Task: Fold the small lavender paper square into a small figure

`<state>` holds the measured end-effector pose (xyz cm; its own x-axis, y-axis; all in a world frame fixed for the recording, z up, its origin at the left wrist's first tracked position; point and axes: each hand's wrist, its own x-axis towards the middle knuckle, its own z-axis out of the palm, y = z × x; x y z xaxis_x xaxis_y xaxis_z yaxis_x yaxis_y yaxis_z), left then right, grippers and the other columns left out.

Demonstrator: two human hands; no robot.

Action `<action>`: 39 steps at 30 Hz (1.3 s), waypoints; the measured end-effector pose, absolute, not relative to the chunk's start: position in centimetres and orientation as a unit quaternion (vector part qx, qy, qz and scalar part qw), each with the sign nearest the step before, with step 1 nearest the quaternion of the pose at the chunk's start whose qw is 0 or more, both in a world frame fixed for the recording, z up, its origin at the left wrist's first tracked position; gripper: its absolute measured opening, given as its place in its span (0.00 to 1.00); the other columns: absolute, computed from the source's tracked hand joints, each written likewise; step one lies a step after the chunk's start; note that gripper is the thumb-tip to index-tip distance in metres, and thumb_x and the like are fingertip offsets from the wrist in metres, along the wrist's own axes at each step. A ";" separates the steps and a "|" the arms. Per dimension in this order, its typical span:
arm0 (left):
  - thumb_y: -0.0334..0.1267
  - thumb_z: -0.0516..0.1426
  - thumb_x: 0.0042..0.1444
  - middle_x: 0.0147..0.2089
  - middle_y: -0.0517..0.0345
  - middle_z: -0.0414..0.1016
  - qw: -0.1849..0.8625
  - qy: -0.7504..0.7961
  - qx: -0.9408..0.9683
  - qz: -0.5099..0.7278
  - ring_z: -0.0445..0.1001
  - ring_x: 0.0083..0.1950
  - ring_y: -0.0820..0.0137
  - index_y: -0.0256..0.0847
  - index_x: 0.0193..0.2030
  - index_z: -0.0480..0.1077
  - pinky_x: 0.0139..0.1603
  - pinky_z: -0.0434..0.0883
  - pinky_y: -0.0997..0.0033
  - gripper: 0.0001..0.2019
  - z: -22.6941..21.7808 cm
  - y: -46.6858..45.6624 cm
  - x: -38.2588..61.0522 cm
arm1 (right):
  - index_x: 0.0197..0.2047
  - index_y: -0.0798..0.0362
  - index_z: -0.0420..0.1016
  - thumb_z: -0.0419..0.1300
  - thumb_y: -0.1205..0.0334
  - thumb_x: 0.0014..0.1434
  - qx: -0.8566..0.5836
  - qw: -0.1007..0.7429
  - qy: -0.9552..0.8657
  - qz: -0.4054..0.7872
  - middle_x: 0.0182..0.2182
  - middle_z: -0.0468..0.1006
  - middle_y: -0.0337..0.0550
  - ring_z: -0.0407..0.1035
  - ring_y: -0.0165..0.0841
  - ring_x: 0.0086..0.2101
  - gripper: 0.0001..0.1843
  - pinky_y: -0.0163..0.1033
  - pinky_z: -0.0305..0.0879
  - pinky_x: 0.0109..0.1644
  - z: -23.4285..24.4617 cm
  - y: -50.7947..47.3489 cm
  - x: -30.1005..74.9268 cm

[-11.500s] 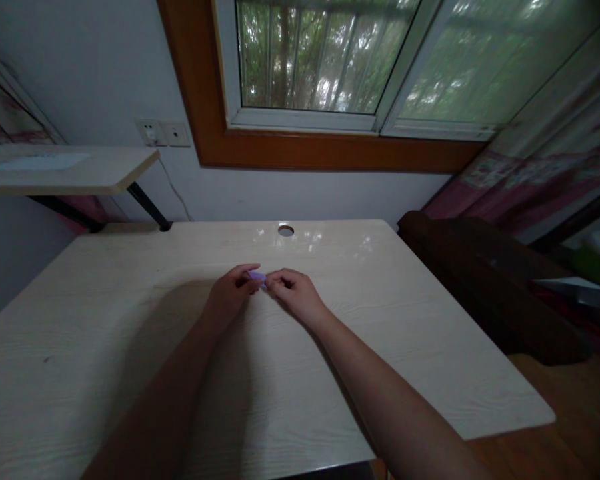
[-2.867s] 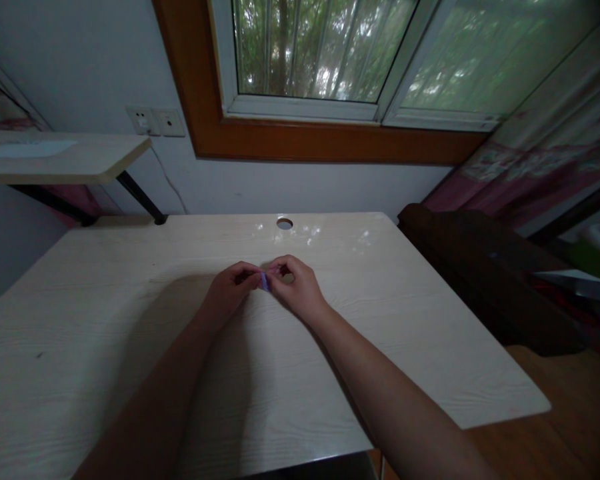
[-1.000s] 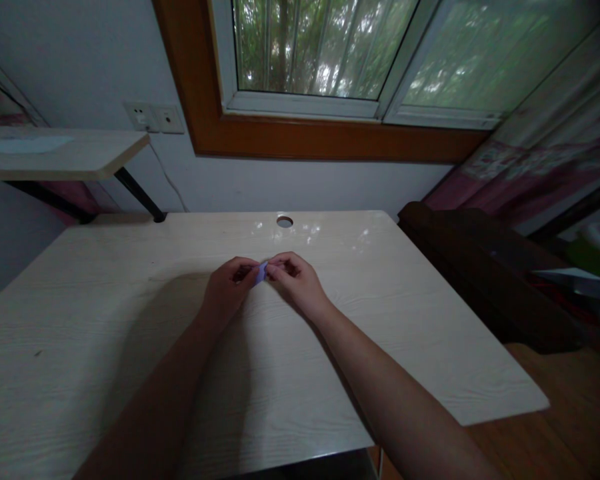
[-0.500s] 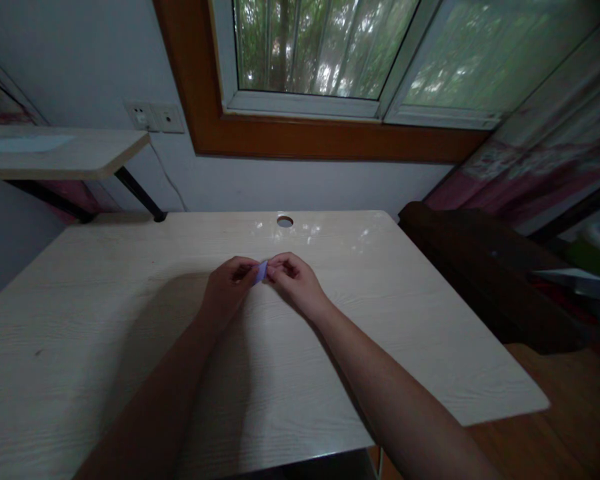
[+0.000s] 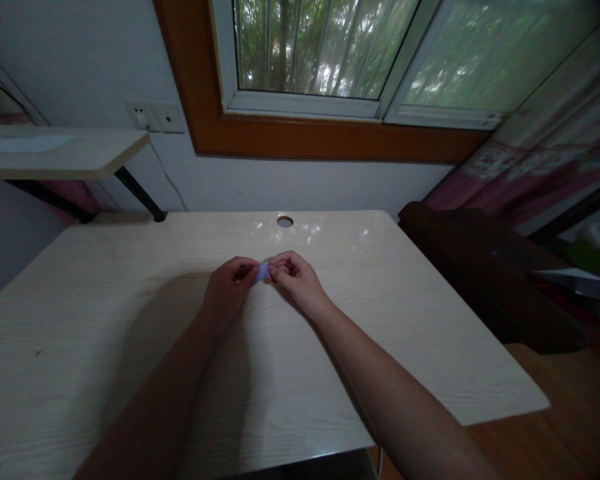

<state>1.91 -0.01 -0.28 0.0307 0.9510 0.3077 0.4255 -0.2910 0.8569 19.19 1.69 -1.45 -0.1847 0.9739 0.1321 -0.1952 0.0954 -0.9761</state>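
The left hand (image 5: 225, 287) and right hand (image 5: 300, 280) pinch a small purple paper (image 5: 263, 271) between closed fingertips, over the desk (image 5: 410, 320) toward its far edge. More paper shows than a moment ago, seemingly turned or spread wider.

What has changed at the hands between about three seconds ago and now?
The purple piece showed as a narrow strip; now it shows wider and slanted, whether turned or unfolded I cannot tell. The left hand still holds it, the right hand still at its edge; the desk looks unchanged.
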 end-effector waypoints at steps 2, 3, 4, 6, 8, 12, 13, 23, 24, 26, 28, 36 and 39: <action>0.43 0.59 0.58 0.36 0.57 0.80 0.289 0.523 0.658 0.458 0.77 0.35 0.70 0.41 0.40 0.76 0.38 0.72 0.73 0.09 -0.3 0.0 1.9 | 0.36 0.53 0.71 0.65 0.60 0.52 -0.379 0.524 -0.530 0.548 0.25 0.76 0.37 0.71 0.29 0.27 0.10 0.36 0.67 0.35 -1.6 1.8 19.2; 0.44 0.59 0.58 0.36 0.57 0.80 0.290 0.522 0.659 0.458 0.77 0.35 0.70 0.42 0.40 0.76 0.38 0.72 0.73 0.10 -0.4 0.0 1.8 | 0.36 0.52 0.71 0.65 0.60 0.52 -0.385 0.524 -0.535 0.540 0.25 0.76 0.38 0.71 0.29 0.27 0.10 0.35 0.66 0.34 -1.7 1.8 19.3; 0.44 0.59 0.58 0.36 0.57 0.80 0.291 0.521 0.659 0.457 0.77 0.35 0.69 0.42 0.40 0.76 0.38 0.72 0.73 0.10 -0.4 0.1 1.8 | 0.36 0.52 0.71 0.65 0.60 0.52 -0.393 0.522 -0.541 0.530 0.25 0.76 0.37 0.70 0.29 0.26 0.09 0.35 0.66 0.33 -1.8 1.9 19.3; 0.45 0.59 0.58 0.37 0.57 0.80 0.296 0.519 0.658 0.458 0.77 0.36 0.69 0.42 0.40 0.76 0.39 0.72 0.72 0.10 -0.6 0.1 1.8 | 0.36 0.52 0.72 0.65 0.60 0.51 -0.406 0.517 -0.551 0.514 0.24 0.75 0.37 0.69 0.29 0.25 0.09 0.34 0.65 0.32 -1.8 1.8 19.4; 0.45 0.59 0.58 0.37 0.57 0.80 0.310 0.514 0.653 0.462 0.77 0.37 0.69 0.42 0.40 0.76 0.39 0.72 0.72 0.10 -0.7 0.2 1.7 | 0.34 0.52 0.72 0.64 0.61 0.51 -0.413 0.511 -0.559 0.505 0.23 0.75 0.36 0.69 0.29 0.25 0.08 0.35 0.66 0.31 -1.7 1.8 19.5; 0.46 0.59 0.57 0.37 0.56 0.80 0.333 0.515 0.638 0.467 0.77 0.36 0.68 0.42 0.42 0.76 0.38 0.72 0.71 0.11 -0.9 0.4 1.7 | 0.33 0.52 0.73 0.64 0.61 0.50 -0.415 0.510 -0.570 0.493 0.23 0.74 0.36 0.69 0.30 0.26 0.07 0.36 0.67 0.33 -1.7 1.8 19.6; 0.46 0.59 0.57 0.38 0.56 0.80 0.335 0.516 0.635 0.467 0.77 0.37 0.68 0.42 0.42 0.76 0.38 0.72 0.71 0.12 -1.0 0.4 1.7 | 0.34 0.52 0.74 0.64 0.62 0.50 -0.414 0.511 -0.574 0.489 0.24 0.74 0.37 0.69 0.30 0.26 0.06 0.36 0.67 0.33 -1.8 1.8 19.7; 0.46 0.60 0.56 0.38 0.56 0.80 0.350 0.511 0.622 0.479 0.77 0.38 0.68 0.42 0.43 0.75 0.39 0.72 0.70 0.12 -1.1 0.5 1.7 | 0.35 0.53 0.76 0.64 0.61 0.51 -0.421 0.503 -0.590 0.471 0.24 0.73 0.36 0.67 0.29 0.26 0.07 0.35 0.66 0.33 -2.1 1.9 19.9; 0.46 0.60 0.56 0.38 0.56 0.80 0.349 0.509 0.624 0.479 0.77 0.38 0.68 0.43 0.43 0.76 0.40 0.72 0.70 0.12 -1.1 0.5 1.7 | 0.35 0.53 0.75 0.64 0.61 0.51 -0.421 0.502 -0.587 0.475 0.24 0.72 0.36 0.67 0.28 0.26 0.07 0.35 0.66 0.33 -2.1 1.9 19.9; 0.46 0.60 0.56 0.38 0.56 0.79 0.351 0.505 0.626 0.478 0.77 0.39 0.68 0.43 0.43 0.76 0.40 0.72 0.70 0.12 -1.1 0.5 1.7 | 0.35 0.52 0.74 0.64 0.61 0.51 -0.418 0.502 -0.579 0.488 0.23 0.73 0.35 0.68 0.28 0.25 0.08 0.35 0.66 0.33 -2.2 1.9 19.9; 0.46 0.60 0.57 0.37 0.57 0.79 0.357 0.501 0.626 0.479 0.76 0.38 0.68 0.43 0.43 0.75 0.39 0.71 0.71 0.12 -1.1 0.5 1.7 | 0.35 0.52 0.74 0.64 0.61 0.51 -0.409 0.502 -0.568 0.508 0.23 0.74 0.36 0.69 0.29 0.25 0.08 0.35 0.66 0.34 -2.2 1.9 19.9; 0.45 0.60 0.56 0.36 0.57 0.78 0.369 0.497 0.612 0.492 0.75 0.37 0.69 0.42 0.43 0.75 0.38 0.71 0.71 0.12 -1.2 0.8 1.5 | 0.34 0.53 0.75 0.64 0.62 0.50 -0.396 0.489 -0.553 0.546 0.23 0.76 0.37 0.69 0.29 0.25 0.07 0.36 0.66 0.33 -1.5 1.7 19.8; 0.45 0.60 0.56 0.35 0.58 0.77 0.375 0.495 0.608 0.495 0.75 0.36 0.70 0.42 0.43 0.75 0.37 0.70 0.72 0.12 -1.3 0.9 1.4 | 0.34 0.53 0.76 0.63 0.62 0.49 -0.401 0.488 -0.558 0.539 0.24 0.76 0.38 0.69 0.29 0.25 0.07 0.36 0.66 0.33 -1.5 1.6 19.7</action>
